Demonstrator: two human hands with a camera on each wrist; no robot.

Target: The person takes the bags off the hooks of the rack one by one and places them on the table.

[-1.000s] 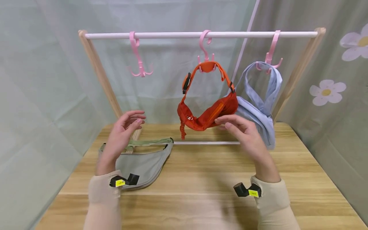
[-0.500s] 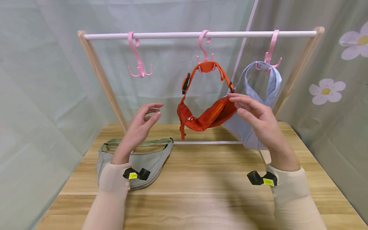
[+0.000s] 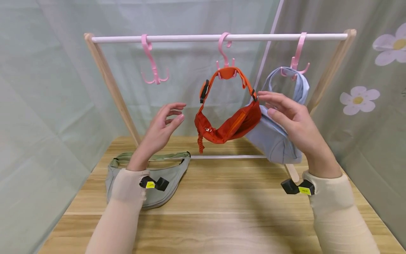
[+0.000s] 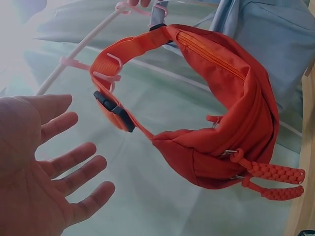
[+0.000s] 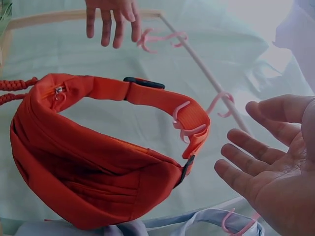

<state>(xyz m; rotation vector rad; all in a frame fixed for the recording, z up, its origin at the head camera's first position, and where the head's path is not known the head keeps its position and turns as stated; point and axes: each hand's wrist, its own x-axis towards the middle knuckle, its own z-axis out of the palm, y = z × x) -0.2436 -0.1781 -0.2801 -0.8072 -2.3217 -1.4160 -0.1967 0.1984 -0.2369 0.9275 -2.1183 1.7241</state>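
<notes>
Over the last second, both hands have risen and shifted. The left hand (image 3: 161, 127) has moved up and inward, away from the flat grey fabric waist bag with a green strap (image 3: 173, 178). The right hand (image 3: 293, 114) has climbed from the lower edge of the red fabric waist bag with an orange strap and black buckles (image 3: 222, 134) to the level of its right-hand buckle.

Taking the red bag as the middle of a dial in the head view, the left hand sits just below nine o'clock and the right hand at three. The fingers of both are released and loosely extended, holding nothing; the wrist views show a gap between each hand and the bag.

The red bag has hardly moved: its strap rests on the prongs of the middle pink plastic hook (image 3: 223, 53), at twelve o'clock under the white rod (image 3: 190, 37). With no hand bearing it, the hook alone appears to carry the bag, so its hanging looks settled.

At four o'clock, partly behind the right hand, the pale blue fabric bag (image 3: 269, 139) also hangs. The grey bag has stayed on the wooden tabletop (image 3: 215, 197) toward eight o'clock, so it seems the one not yet hung.
</notes>
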